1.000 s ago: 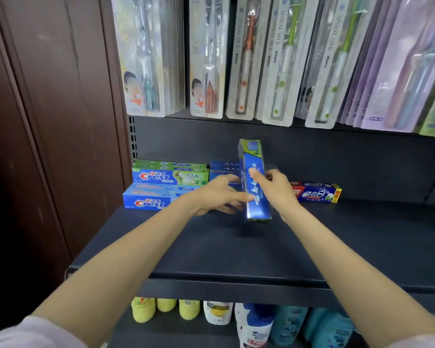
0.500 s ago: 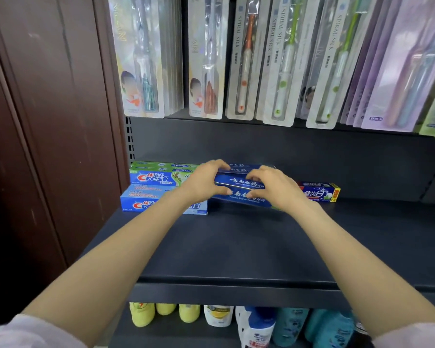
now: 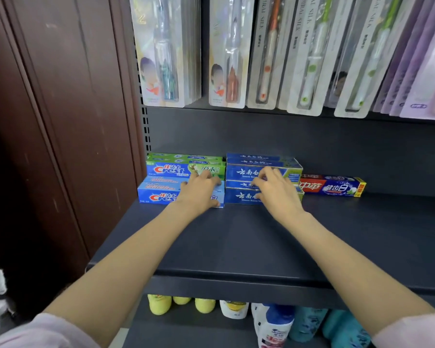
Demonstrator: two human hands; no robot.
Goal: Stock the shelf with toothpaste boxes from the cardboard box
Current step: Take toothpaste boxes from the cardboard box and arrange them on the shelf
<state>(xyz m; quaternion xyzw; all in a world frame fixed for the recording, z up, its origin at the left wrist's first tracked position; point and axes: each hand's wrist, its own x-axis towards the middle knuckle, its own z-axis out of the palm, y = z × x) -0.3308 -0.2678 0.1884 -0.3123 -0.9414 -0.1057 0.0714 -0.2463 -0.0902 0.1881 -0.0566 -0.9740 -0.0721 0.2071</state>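
Left hand [image 3: 199,194] loose on Crest boxes [image 3: 166,182], right hand [image 3: 274,189] fingertips spread on blue boxes [image 3: 244,172] — shelf [image 3: 236,247] front bare

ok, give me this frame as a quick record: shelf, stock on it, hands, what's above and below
shelf: dark shelf, front mostly bare
left stack: Crest boxes, green-and-blue over light blue, at back left
middle stack: dark blue boxes, two layers, touching the Crest boxes
right: red and blue box, single layer, beside the dark blue boxes
left hand: fingers spread on the Crest boxes, no grip
right hand: fingers on the front of the dark blue boxes, no closed grip
above: toothbrush packs
below: bottles
cardboard box: not in view
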